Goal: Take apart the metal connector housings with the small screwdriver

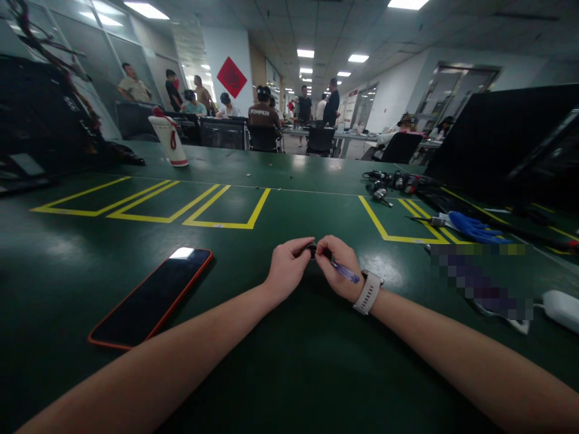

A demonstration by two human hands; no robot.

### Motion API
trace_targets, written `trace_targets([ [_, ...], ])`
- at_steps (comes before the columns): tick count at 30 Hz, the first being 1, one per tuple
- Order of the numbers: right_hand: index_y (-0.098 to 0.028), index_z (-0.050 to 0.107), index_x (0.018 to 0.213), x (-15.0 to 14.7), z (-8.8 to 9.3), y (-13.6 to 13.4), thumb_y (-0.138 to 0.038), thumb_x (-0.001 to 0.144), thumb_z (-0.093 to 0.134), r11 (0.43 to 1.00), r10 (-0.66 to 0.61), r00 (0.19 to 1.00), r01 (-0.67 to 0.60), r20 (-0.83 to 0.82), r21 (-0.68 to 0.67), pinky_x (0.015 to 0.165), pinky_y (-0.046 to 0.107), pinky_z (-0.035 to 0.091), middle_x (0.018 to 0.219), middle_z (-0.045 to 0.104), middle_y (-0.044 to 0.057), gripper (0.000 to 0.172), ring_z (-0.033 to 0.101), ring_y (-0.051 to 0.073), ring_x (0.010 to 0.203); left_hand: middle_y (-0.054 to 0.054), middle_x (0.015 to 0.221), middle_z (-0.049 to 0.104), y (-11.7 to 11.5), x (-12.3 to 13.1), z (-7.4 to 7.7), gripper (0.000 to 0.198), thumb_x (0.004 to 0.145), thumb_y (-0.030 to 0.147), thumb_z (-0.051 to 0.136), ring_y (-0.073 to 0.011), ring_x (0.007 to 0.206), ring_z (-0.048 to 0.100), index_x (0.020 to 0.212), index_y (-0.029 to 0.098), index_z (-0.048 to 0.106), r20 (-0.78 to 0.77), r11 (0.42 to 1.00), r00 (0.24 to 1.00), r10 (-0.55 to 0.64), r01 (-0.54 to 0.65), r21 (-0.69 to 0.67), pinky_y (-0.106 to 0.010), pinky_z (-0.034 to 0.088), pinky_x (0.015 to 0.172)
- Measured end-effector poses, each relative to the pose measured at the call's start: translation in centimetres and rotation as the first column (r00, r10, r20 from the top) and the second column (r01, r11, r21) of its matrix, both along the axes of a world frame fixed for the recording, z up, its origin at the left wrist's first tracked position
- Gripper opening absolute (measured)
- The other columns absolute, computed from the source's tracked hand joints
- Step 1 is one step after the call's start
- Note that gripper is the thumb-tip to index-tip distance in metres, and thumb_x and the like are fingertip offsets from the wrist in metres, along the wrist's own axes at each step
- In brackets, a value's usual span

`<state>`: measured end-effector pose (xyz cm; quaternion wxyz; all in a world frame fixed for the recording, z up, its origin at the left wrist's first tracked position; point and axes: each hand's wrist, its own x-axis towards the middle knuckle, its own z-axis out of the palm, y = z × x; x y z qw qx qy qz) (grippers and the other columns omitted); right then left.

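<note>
My left hand (287, 268) is closed, thumb and fingers pinching a small dark round piece (311, 248) whose kind I cannot make out. Close against it, my right hand (337, 265) is closed too, its fingertips touching the same piece. A slim tool with a see-through purple handle (347, 273) sticks out of the right hand toward the wrist; its tip is hidden by the fingers. Around the right wrist is a watch with a pale strap (368, 293). Both hands are just above the dark green table (289, 361).
A phone in an orange case (154, 295) lies left of my hands. Yellow tape outlines (219, 225) mark the table. To the right are blue gloves (479, 228), black cables (384, 184) and a white charger (561, 308). A paper cup (169, 140) stands far left; people sit and stand beyond.
</note>
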<state>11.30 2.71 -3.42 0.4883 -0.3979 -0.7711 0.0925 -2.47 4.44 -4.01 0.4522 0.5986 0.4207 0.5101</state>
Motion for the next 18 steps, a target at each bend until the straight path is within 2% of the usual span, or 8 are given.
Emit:
trace_targets([
  [10,-0.021,0.047,0.073,-0.22,-0.31,0.05,-0.011,0.076,0.047,0.999,-0.023,1.000,0.023,0.002,0.045,0.056,0.025,0.037,0.068,0.052,-0.001,0.011,0.048,0.013,0.061,-0.011,0.107,0.069,0.24,0.00,0.11,0.034,0.070,0.010,0.057,-0.0229,0.098,0.064,0.102,0.013,0.069,-0.012,0.999,0.999,0.040,-0.040,0.028,-0.040,0.048,0.093],
  [18,-0.021,0.047,0.073,-0.21,-0.38,0.05,-0.009,0.075,0.048,0.996,-0.051,0.998,0.049,0.023,0.073,0.058,0.026,0.038,0.069,0.054,0.000,0.012,0.048,0.013,0.062,-0.011,0.100,0.069,0.74,0.11,-0.43,0.028,0.071,0.011,0.059,-0.0209,0.091,0.065,0.097,0.013,0.066,0.026,0.996,0.997,0.073,-0.074,0.039,-0.038,0.052,0.085],
])
